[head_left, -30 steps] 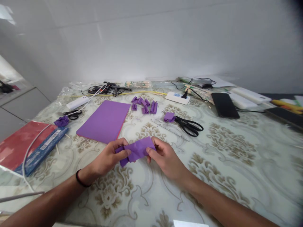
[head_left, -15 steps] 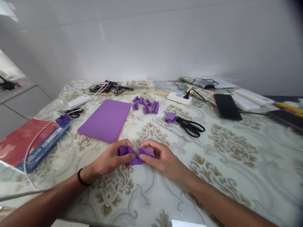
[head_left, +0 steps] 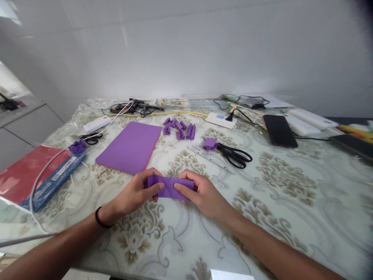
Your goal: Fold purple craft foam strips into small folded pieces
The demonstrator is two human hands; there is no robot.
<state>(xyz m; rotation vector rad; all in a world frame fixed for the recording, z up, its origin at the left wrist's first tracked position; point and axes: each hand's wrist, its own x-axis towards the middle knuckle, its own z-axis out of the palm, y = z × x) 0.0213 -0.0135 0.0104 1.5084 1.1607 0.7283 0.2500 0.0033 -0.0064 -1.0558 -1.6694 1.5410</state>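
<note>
A folded strip of purple paper [head_left: 168, 188] is held level between both hands, just above the patterned tabletop. My left hand [head_left: 145, 190] pinches its left end, thumb on the near face and fingers behind. At the other end my right hand [head_left: 196, 191] grips it the same way, with its thumb lying along the face. Creases show in the paper between the two thumbs. Beyond the hands lies a stack of purple paper sheets [head_left: 131, 147] with a red edge beneath. Several small folded purple pieces [head_left: 179, 130] are grouped farther back.
Black-handled scissors [head_left: 234, 155] lie to the right, a folded purple square [head_left: 210, 144] over their blades, beside a clear ruler [head_left: 210, 159]. A power strip [head_left: 221, 120] and a phone [head_left: 280, 131] are farther back. A red and blue paper pack [head_left: 52, 179] lies left, crossed by a white cable.
The purple paper was pinched in at its middle, with a flap hanging below. Now it is opened out into a flat strip, and the thumbs are farther apart.
</note>
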